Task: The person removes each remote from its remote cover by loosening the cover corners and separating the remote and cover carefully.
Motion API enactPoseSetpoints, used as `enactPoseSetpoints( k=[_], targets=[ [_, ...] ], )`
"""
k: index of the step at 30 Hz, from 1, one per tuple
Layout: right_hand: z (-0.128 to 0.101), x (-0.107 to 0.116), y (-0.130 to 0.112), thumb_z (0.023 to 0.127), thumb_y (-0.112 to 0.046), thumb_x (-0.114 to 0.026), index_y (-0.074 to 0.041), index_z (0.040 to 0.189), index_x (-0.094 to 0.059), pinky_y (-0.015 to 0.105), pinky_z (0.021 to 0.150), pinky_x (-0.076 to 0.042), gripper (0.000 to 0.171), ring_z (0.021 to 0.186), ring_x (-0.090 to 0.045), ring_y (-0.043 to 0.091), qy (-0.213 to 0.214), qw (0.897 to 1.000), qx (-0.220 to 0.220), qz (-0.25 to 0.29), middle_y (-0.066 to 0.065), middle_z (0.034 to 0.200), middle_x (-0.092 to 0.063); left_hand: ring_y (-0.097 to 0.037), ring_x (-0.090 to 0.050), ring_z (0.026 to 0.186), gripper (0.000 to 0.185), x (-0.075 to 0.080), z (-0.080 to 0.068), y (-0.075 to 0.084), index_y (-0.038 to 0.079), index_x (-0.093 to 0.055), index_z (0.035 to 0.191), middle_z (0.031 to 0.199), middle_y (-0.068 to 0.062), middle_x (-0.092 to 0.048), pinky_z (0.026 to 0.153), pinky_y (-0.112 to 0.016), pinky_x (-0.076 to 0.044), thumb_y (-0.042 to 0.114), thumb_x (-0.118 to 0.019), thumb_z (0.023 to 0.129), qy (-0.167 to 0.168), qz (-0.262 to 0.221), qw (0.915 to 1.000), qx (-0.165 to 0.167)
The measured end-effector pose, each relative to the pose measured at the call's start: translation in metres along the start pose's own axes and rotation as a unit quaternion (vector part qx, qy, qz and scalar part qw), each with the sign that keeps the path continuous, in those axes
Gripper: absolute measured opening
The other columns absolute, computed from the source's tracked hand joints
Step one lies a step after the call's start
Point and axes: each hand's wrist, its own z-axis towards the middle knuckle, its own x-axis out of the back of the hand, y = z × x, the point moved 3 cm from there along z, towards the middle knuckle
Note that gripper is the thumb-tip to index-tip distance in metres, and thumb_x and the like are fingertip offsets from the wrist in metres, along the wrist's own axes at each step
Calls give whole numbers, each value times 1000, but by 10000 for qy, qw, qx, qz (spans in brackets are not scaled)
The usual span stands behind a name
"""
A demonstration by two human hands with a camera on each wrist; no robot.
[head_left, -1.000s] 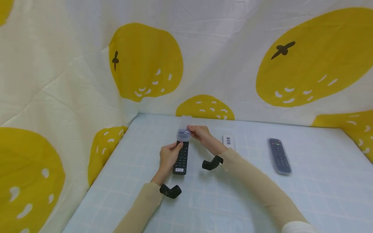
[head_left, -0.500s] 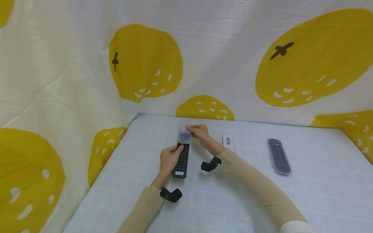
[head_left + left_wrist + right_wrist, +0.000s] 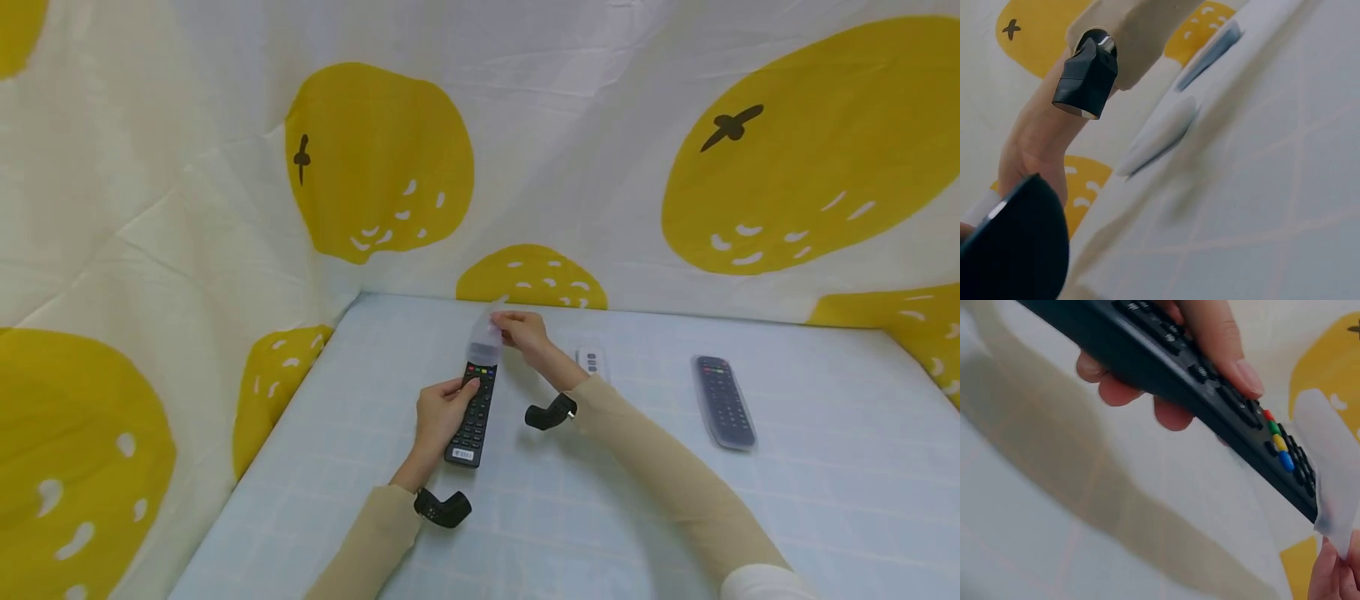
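Note:
My left hand (image 3: 438, 412) grips a black remote control (image 3: 471, 429), thumb on its keys and fingers curled underneath, as the right wrist view shows. The remote is held above the table, with its shadow below. A soft translucent cover (image 3: 483, 343) sits over the remote's far end. Pinching the cover's edge on its right side is my right hand (image 3: 522, 335). In the right wrist view, the coloured keys (image 3: 1280, 442) lie bare just short of the cover. Only the near end of the remote shows large in the left wrist view.
A small white remote (image 3: 591, 362) lies on the table behind the right forearm. Farther right lies a dark remote in a clear cover (image 3: 724, 404). The pale checked tablecloth (image 3: 555, 517) meets a hanging cloth (image 3: 555, 150) with yellow fruit prints at the back and left.
The remote has come slightly nearer to me with my left hand. The cover now reaches less far over it, so the coloured keys show. My right hand has moved slightly up and away.

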Motion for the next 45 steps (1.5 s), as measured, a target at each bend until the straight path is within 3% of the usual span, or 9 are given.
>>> enactPoseSetpoints(
  k=[5, 13, 18, 21, 24, 28, 33, 38, 45],
  targets=[
    [1, 2, -7, 92, -19, -64, 1, 120, -64, 19, 73, -53, 34, 80, -56, 10, 208, 9993, 51, 316, 5, 101, -64, -26, -73, 77, 36, -1, -2, 2, -7, -70, 106, 92, -21, -73, 59, -28, -57, 24, -69, 87, -62, -1, 10000, 16],
    [12, 21, -16, 93, -15, -62, 5, 124, -59, 12, 57, -47, 37, 64, -52, 4, 440, 9917, 6, 1209, -9, 72, -59, -22, -73, 74, 39, -2, -4, 1, -6, -70, 107, 92, -20, -73, 58, -25, -55, 28, -69, 88, -194, 12, 9998, 93],
    [11, 31, -17, 94, -14, -60, 5, 129, -55, 13, 57, -49, 39, 64, -53, 5, 327, 9909, -95, 1300, -7, 76, -59, -21, -72, 75, 43, 3, 1, -4, -6, -68, 110, 93, -20, -73, 58, -25, -55, 31, -67, 89, -152, 220, 9994, 238],
    [8, 35, -19, 95, -15, -59, 5, 130, -55, 13, 59, -50, 40, 67, -55, 6, 355, 9907, -38, 1315, -5, 81, -59, -22, -72, 82, 42, 4, 5, -8, -5, -66, 114, 99, -20, -73, 65, -28, -55, 29, -65, 90, -245, 220, 9982, 493],
    [6, 39, -19, 95, -15, -59, 5, 130, -55, 13, 61, -51, 40, 69, -57, 6, 294, 9914, 35, 1273, -4, 84, -59, -26, -68, 99, 42, 3, 10, -12, -5, -63, 120, 111, -20, -70, 80, -35, -55, 26, -62, 92, -400, 182, 9958, 808],
    [1, 43, -17, 95, -16, -60, 4, 130, -55, 13, 60, -51, 41, 67, -57, 6, 103, 9939, 24, 1101, -5, 84, -60, -33, -56, 122, 44, 5, 16, -17, -7, -56, 128, 127, -22, -61, 101, -44, -46, 21, -55, 93, -678, 141, 9913, 1121],
    [-8, 45, -10, 95, -17, -60, 4, 130, -55, 15, 59, -52, 42, 67, -58, 7, -106, 9953, -101, 953, -7, 83, -60, -33, -52, 126, 47, 10, 25, -21, -8, -46, 136, 134, -24, -55, 105, -45, -42, 17, -49, 96, -1092, -165, 9816, 1560],
    [-17, 46, -4, 95, -17, -59, 4, 131, -54, 16, 59, -53, 42, 70, -61, 6, -197, 9964, -175, 802, -7, 86, -61, -28, -58, 116, 46, 16, 38, -21, -6, -47, 136, 132, -23, -57, 99, -41, -47, 17, -51, 97, -1103, -90, 9829, 1472],
    [-26, 44, 5, 95, -18, -59, 1, 132, -55, 17, 61, -53, 42, 77, -61, 7, -288, 9958, -436, 755, -1, 101, -62, -24, -63, 100, 42, 22, 52, -14, -6, -57, 128, 122, -24, -63, 84, -34, -54, 18, -58, 94, -875, 521, 9890, 1073]
  ],
)
